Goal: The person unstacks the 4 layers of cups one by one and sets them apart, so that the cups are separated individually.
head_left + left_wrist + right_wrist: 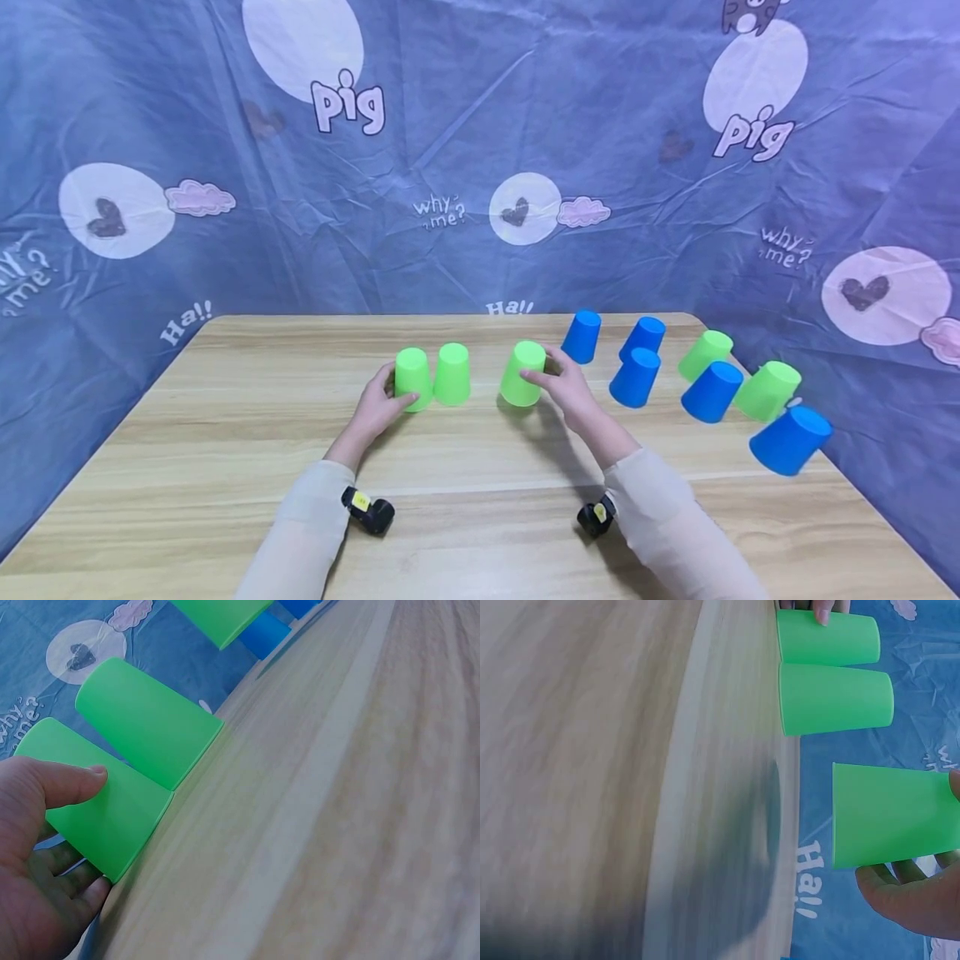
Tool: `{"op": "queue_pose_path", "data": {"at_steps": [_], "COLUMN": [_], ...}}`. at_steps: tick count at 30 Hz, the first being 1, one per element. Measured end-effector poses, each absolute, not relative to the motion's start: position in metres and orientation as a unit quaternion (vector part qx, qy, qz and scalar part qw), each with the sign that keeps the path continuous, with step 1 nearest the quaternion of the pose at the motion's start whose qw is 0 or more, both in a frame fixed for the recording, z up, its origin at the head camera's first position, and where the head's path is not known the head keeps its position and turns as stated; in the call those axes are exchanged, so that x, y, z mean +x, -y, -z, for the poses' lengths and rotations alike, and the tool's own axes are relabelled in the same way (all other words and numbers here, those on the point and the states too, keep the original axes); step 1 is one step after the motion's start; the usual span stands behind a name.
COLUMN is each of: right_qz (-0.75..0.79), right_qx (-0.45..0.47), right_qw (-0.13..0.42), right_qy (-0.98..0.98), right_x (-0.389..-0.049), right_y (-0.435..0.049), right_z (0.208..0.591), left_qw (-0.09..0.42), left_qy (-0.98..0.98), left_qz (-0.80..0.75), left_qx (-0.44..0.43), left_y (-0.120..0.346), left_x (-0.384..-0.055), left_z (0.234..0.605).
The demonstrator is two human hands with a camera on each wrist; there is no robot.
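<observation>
My left hand grips an upside-down green cup, thumb on the near side and fingers behind it. In the left wrist view the rim of this cup sits down at the tabletop. Close on its right stands a second inverted green cup. My right hand holds a third green cup, also mouth down, between thumb and fingers. The right wrist view has that cup raised, its shadow falling on the wood below and a gap separating it from the other two.
Several blue cups stand inverted to the right of my right hand. Two more green cups are among them, near the right edge of the wooden table. A blue printed cloth hangs behind the table.
</observation>
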State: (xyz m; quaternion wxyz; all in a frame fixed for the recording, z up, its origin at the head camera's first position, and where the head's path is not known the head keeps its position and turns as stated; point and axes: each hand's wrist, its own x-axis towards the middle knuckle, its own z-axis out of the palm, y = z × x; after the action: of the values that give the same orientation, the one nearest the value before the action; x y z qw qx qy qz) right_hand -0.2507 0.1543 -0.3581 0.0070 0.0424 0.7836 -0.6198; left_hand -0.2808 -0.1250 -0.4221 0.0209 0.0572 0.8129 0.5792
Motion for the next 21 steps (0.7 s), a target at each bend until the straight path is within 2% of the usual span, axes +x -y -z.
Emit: {"op": "queue_pose_path", "data": {"at_steps": [13, 21], "right_qz": [0.6, 0.596], "right_qx": [0.055, 0.049], "right_qw": [0.028, 0.01], "right_qy": [-0.798, -0.802], "right_x": [-0.235, -0.229], "right_y": [-0.186, -0.204], "right_z": [0.348, 0.347], "left_qw": [0.02, 0.024], "left_qy": [-0.813, -0.815], "left_qz": [-0.579, -0.577], "left_qx": [0.053, 0.053], "left_y": [0.126, 0.126], "left_x": [-0.281, -0.28], "left_z": [0.421, 0.421]}}
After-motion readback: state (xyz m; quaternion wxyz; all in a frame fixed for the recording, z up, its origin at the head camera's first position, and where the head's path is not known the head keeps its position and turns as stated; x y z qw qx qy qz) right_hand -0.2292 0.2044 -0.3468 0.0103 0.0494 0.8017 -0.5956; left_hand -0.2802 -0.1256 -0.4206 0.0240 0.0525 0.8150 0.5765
